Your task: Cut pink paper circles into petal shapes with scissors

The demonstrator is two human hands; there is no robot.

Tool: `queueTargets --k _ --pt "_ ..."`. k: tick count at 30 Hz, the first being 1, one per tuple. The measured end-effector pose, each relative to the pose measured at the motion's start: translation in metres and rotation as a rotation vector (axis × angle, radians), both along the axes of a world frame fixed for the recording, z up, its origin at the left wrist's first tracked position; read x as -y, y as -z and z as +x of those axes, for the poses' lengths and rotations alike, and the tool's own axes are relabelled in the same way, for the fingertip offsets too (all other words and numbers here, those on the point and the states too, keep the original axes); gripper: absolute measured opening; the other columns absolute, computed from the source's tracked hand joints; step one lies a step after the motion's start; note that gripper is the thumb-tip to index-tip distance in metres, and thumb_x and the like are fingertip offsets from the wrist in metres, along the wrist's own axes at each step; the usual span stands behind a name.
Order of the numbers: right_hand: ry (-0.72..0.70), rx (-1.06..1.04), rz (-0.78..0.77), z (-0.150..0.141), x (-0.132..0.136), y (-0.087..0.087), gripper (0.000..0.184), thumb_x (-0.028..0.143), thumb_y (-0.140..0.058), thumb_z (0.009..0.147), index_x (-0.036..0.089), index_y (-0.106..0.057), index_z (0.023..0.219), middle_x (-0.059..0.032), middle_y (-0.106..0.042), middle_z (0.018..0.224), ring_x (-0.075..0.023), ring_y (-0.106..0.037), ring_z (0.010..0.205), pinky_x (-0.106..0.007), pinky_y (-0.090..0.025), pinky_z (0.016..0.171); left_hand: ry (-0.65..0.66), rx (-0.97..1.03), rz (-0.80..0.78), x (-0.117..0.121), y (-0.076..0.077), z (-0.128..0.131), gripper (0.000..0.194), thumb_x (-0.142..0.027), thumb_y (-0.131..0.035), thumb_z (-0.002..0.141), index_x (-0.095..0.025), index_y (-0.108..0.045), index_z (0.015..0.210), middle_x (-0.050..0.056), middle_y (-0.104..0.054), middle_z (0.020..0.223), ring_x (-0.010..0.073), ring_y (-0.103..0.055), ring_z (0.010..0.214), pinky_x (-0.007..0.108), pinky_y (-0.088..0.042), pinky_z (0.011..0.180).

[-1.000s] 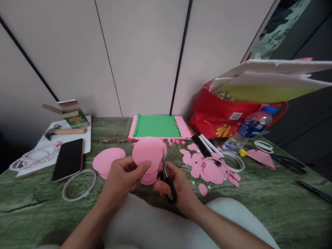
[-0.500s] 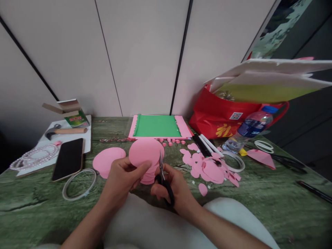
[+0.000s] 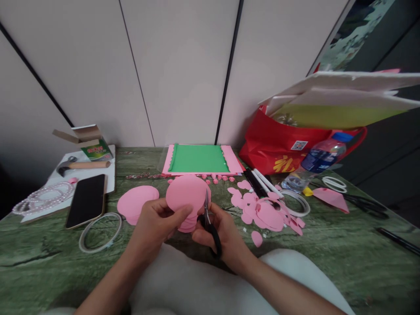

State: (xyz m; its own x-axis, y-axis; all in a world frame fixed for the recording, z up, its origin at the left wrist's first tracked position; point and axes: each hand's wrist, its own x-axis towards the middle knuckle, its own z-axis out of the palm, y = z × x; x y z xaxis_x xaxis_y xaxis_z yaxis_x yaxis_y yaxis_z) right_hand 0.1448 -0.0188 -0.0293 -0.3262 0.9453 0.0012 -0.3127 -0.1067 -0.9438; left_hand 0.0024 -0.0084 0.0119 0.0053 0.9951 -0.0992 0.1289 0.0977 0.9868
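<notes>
My left hand (image 3: 159, 222) pinches a round pink paper disc (image 3: 185, 192) by its lower edge, thumb on the near face. In my right hand (image 3: 223, 234) is a pair of scissors (image 3: 210, 225) with black handles, its blades pointing up at the disc's right edge. Whether the blades are parted is hard to make out. Under the held disc lies a stack of pink paper discs (image 3: 187, 226), partly hidden by my hands. Another pile of pink discs (image 3: 137, 202) rests just left of my left hand. Pink paper scraps (image 3: 262, 214) are heaped to the right of the scissors.
At the back lies a green sheet on pink paper (image 3: 200, 158). Left are a phone (image 3: 87, 201), a tape roll (image 3: 100, 232), a hammer (image 3: 83, 165) and beads (image 3: 46, 199). A water bottle (image 3: 316, 162), a red bag (image 3: 272, 144), markers (image 3: 262, 179) and another tape roll (image 3: 300, 203) stand or lie right.
The held disc has shifted slightly right. The scissors and my right hand have also moved a little right, and the blades stay at the disc's right edge.
</notes>
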Motion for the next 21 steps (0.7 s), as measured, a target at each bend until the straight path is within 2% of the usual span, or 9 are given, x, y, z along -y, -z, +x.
queueTargets --k 4,11,15,21 --pt "0.009 0.018 -0.005 0.0008 0.0000 -0.0016 0.044 0.024 -0.077 0.052 0.019 -0.043 0.079 0.0086 -0.045 0.053 -0.0053 -0.032 0.047 -0.017 -0.026 0.044 0.002 0.038 0.029 0.0008 0.0009 -0.0013 0.028 -0.035 -0.069 0.061 -0.014 -0.054 0.051 -0.008 -0.035 0.038 0.0029 -0.024 0.035 0.018 -0.016 0.034" --pt "0.013 0.046 0.019 0.0000 -0.0016 0.0066 0.038 0.024 -0.075 0.054 0.019 -0.044 0.077 0.0088 -0.047 0.052 -0.0045 -0.034 0.044 -0.017 -0.027 0.042 -0.012 0.079 0.054 -0.0003 0.0007 -0.0013 0.027 -0.033 -0.068 0.063 -0.014 -0.053 0.051 -0.008 -0.035 0.038 0.0024 -0.024 0.035 0.017 -0.016 0.034" --pt "0.022 0.098 0.026 0.0003 -0.0003 0.0024 0.035 0.028 -0.072 0.056 0.019 -0.044 0.076 0.0079 -0.049 0.050 -0.0056 -0.038 0.040 -0.017 -0.030 0.039 -0.019 0.085 0.084 -0.0004 0.0004 -0.0016 0.026 -0.031 -0.067 0.066 -0.014 -0.053 0.052 -0.009 -0.035 0.036 0.0019 -0.026 0.034 0.015 -0.017 0.033" --pt "0.005 0.110 0.037 -0.0027 0.0029 0.0031 0.032 0.031 -0.070 0.058 0.019 -0.045 0.074 0.0074 -0.051 0.047 -0.0060 -0.040 0.038 -0.016 -0.030 0.036 0.075 0.232 0.061 0.0025 -0.0024 -0.0001 0.020 -0.034 -0.057 0.076 -0.017 -0.053 0.067 -0.006 -0.052 0.049 0.0063 -0.043 0.031 0.016 -0.029 0.028"
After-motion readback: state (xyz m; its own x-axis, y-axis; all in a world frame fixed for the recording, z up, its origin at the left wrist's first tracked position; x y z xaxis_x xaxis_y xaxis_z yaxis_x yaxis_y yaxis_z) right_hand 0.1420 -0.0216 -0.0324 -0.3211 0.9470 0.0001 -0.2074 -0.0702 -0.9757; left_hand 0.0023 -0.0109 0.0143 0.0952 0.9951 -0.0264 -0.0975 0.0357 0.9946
